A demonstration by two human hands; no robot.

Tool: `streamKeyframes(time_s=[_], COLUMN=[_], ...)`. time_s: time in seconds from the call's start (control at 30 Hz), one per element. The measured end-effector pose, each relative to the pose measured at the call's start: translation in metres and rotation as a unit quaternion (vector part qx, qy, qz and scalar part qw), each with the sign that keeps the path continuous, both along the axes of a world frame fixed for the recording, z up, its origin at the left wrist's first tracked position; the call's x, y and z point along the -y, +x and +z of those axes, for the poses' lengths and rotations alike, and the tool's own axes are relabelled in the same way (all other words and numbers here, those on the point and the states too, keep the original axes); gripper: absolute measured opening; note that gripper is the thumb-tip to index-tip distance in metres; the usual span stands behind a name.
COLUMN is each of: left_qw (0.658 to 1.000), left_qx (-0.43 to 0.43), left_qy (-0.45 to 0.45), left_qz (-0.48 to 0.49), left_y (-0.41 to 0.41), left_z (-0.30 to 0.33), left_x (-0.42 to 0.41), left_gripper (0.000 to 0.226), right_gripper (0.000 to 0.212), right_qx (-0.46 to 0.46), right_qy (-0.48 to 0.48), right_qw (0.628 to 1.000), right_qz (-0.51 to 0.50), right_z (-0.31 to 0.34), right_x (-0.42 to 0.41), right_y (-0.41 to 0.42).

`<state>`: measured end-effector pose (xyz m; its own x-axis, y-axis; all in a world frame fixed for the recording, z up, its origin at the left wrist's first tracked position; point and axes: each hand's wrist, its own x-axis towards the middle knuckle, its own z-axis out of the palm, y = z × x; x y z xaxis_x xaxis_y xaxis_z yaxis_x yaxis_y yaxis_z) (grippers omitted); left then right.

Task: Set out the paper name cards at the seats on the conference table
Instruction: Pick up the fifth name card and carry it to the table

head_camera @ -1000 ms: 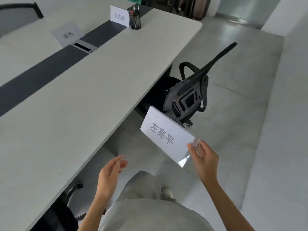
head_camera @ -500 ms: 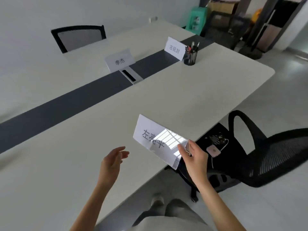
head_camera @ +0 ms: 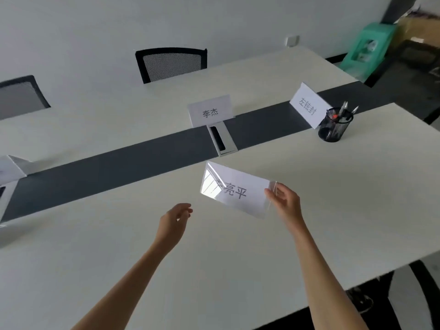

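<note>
The right hand (head_camera: pixel 284 203) pinches the right end of a name card (head_camera: pixel 234 190) in a clear holder, held over the near half of the conference table (head_camera: pixel 214 270), just short of its dark centre strip (head_camera: pixel 133 167) — glare washes out the card's left part. The left hand (head_camera: pixel 175 221) hovers beside it, fingers loosely curled and holding nothing. Two placed cards (head_camera: pixel 210 111) stand along the strip's far side, one beside a mesh pen cup (head_camera: pixel 334 126) near the table's right end.
</note>
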<state>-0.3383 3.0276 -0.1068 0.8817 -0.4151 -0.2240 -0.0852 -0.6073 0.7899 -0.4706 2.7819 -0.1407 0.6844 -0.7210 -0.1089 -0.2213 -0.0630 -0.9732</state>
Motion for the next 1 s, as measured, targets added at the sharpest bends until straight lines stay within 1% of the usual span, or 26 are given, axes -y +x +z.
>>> streamKeyframes(time_s=[0.03, 0.1, 0.17, 0.27, 0.33, 0.47, 0.57, 0.63, 0.7, 0.77, 0.83, 0.9, 1.0], left_qw=[1.0, 1.0, 0.999, 0.996, 0.993, 0.99, 0.986, 0.981, 0.98, 0.978, 0.975, 0.975, 0.971], left_qx=[0.003, 0.002, -0.022, -0.078, -0.114, -0.142, -0.155, -0.165, -0.163, -0.161, -0.161, -0.157, -0.163], left_qy=[0.008, 0.029, 0.037, 0.037, 0.025, -0.001, -0.026, -0.044, -0.065, -0.082, -0.09, -0.1, -0.109], left_qz=[-0.001, -0.002, 0.003, 0.005, 0.019, 0.024, 0.064, 0.088, 0.098, 0.109, 0.122, 0.123, 0.136], left_y=[0.004, 0.011, 0.017, 0.026, 0.031, 0.037, 0.041, 0.041, 0.04, 0.038, 0.037, 0.035, 0.038], left_z=[-0.004, -0.014, -0.025, -0.039, -0.046, -0.06, -0.066, -0.067, -0.07, -0.073, -0.077, -0.08, -0.081], left_x=[0.013, 0.035, 0.055, 0.081, 0.093, 0.103, 0.108, 0.112, 0.117, 0.12, 0.122, 0.123, 0.125], left_gripper=[0.029, 0.033, 0.04, 0.054, 0.059, 0.058, 0.058, 0.058, 0.059, 0.061, 0.062, 0.058, 0.057], right_gripper=[0.038, 0.027, 0.021, 0.025, 0.031, 0.026, 0.031, 0.041, 0.047, 0.049, 0.044, 0.041, 0.047], right_qx=[-0.007, -0.015, -0.019, -0.029, -0.043, -0.061, -0.077, -0.088, -0.086, -0.076, -0.075, -0.089, -0.108], right_qy=[0.004, 0.014, 0.018, 0.034, 0.03, 0.051, 0.009, -0.021, -0.024, 0.011, 0.031, 0.008, 0.003], right_qw=[1.0, 0.999, 0.998, 0.994, 0.989, 0.981, 0.979, 0.98, 0.987, 0.995, 0.997, 0.996, 0.994], right_qz=[0.011, 0.032, 0.057, 0.101, 0.135, 0.178, 0.191, 0.18, 0.132, 0.061, 0.002, -0.005, 0.018], right_z=[-0.005, -0.014, -0.02, -0.033, -0.04, -0.046, -0.052, -0.053, -0.05, -0.049, -0.054, -0.062, -0.07], right_x=[0.015, 0.039, 0.056, 0.077, 0.087, 0.097, 0.104, 0.105, 0.099, 0.089, 0.076, 0.063, 0.057], right_y=[0.003, 0.009, 0.014, 0.025, 0.034, 0.058, 0.08, 0.094, 0.102, 0.1, 0.089, 0.079, 0.081])
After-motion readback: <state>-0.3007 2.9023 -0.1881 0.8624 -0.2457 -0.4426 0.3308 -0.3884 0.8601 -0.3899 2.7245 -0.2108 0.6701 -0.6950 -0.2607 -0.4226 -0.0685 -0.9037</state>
